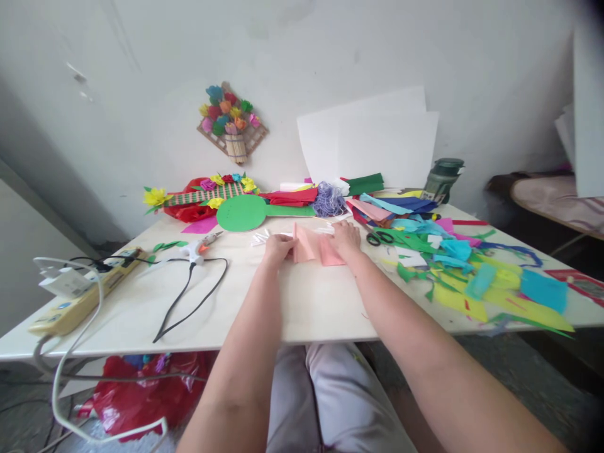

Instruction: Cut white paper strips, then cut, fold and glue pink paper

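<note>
A piece of pink crepe paper with fold lines lies across the middle of the white table between my hands. My left hand pinches its left edge, where a fold stands up. At the other end, my right hand rests on the paper with fingers bent and pressing it to the table; its fingertips are partly hidden. Thin white sticks lie just behind my hands. Beyond them is a green paddle-shaped cutout. Black-handled scissors lie right of my right hand.
A glue gun with a looping black cord and a power strip occupy the left side. Coloured paper scraps spread over the right. A dark bottle stands at the back right, and a flower-decorated craft at the back left.
</note>
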Demonstrator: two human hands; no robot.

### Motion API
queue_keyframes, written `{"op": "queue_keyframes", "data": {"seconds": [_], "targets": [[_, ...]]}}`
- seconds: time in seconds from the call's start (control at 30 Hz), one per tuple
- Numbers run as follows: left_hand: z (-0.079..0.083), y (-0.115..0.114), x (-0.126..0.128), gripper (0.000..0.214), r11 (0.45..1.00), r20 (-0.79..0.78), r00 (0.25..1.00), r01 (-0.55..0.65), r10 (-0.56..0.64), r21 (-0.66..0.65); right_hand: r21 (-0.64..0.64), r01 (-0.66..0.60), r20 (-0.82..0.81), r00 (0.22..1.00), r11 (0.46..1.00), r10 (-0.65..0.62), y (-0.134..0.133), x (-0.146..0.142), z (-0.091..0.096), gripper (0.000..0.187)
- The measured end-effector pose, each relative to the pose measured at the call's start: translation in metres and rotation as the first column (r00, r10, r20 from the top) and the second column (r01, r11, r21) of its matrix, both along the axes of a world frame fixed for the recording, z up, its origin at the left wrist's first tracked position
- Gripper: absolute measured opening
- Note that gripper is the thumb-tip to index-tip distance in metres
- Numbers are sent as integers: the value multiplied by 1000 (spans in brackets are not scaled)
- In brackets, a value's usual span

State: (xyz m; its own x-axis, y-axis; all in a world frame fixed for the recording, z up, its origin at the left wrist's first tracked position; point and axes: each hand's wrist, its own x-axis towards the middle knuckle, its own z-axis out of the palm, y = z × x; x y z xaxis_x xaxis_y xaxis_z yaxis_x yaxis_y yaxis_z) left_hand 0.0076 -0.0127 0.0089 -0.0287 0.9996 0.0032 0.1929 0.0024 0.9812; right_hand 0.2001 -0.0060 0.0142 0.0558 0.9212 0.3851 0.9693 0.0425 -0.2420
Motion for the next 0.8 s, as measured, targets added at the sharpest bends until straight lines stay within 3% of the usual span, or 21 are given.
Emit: {"op": "queue_keyframes", "data": {"seconds": [0.1, 0.27, 0.43, 0.63, 0.8], "targets": [[-2, 2, -1, 15, 1000, -7, 1000, -13, 13, 10, -39, 65, 13, 998, 997, -65, -5, 1, 8, 44], [-5, 6, -2, 13, 999, -37, 999, -35, 36, 9, -220, 169, -23, 984, 961, -179, -8, 2, 16, 65], [-2, 5, -1, 10, 997, -41, 996, -80, 80, 5, -354, 173, -27, 981, 919, -195, -8, 6, 21, 70], [0, 5, -2, 9, 996, -95, 991, -91, 92, 10, -390, 141, -42, 984, 910, -171, -10, 7, 24, 57], [2, 3, -3, 8, 996, -114, 990, -86, 83, -17, -351, 208, -18, 973, 913, -229, -9, 15, 29, 65]]}}
